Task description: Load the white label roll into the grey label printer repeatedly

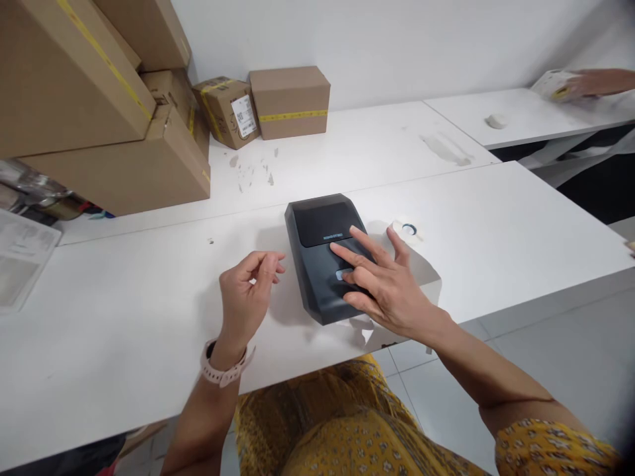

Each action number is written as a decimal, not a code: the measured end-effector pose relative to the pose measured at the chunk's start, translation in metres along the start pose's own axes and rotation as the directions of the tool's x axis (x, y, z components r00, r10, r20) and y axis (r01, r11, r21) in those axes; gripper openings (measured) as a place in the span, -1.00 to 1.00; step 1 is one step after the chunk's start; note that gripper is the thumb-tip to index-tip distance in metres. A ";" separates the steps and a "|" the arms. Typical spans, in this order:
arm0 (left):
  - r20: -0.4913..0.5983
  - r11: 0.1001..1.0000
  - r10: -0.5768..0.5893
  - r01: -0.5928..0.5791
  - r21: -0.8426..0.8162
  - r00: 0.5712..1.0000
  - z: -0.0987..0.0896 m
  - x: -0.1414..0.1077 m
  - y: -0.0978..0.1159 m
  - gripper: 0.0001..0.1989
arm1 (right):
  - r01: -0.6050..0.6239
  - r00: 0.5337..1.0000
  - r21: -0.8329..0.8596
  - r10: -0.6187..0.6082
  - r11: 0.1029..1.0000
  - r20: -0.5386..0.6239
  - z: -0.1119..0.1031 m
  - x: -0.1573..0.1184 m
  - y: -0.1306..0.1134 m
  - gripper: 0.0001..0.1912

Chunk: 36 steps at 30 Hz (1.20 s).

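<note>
Before taped cartons (290, 96), contents hidden, left fingers (268, 266) half-curl, empty; right fingers (358, 259) spread against dark device (317, 264)

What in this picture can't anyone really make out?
All in the head view:
Part of the dark device, its right side: hidden by the right hand.
Whether the left hand holds anything small: its curled fingers hide that.
The shipping label: print too small to read.
Another person's arm: blurred, cut off by the right edge.

Left fingers (266, 272) loosely curled, right fingers (357, 258) spread and palm-down, both forearms (476, 370) extended forward.
</note>
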<state>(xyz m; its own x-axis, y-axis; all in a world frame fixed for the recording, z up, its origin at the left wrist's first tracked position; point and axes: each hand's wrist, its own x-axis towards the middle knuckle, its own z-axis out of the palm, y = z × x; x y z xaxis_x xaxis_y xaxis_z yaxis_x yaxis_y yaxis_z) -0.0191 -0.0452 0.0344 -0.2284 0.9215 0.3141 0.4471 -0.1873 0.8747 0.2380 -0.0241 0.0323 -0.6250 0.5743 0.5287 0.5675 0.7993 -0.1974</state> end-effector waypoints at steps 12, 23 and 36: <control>0.117 0.882 -0.311 0.332 -0.335 0.943 0.048 -0.024 -0.040 -0.61 | -0.353 0.863 0.493 0.480 0.795 -0.157 0.011 -0.047 0.000 -0.32; 0.216 0.883 -0.269 0.330 -0.333 0.939 0.053 -0.030 -0.042 -0.30 | 0.012 0.951 0.199 0.051 0.980 -0.305 -0.032 0.061 0.047 -0.24; 0.147 0.882 0.355 -0.383 0.273 0.923 0.044 -0.023 -0.053 -0.60 | -0.110 0.960 0.209 0.158 0.972 -0.232 -0.026 0.186 0.126 -0.28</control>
<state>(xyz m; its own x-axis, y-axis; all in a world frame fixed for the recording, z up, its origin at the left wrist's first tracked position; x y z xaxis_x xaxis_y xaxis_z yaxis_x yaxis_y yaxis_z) 0.0003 -0.0417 -0.0349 0.0753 0.8341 0.5465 0.7182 -0.4255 0.5505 0.2072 0.1789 0.1267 -0.3855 0.6367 0.6679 0.5080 0.7507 -0.4224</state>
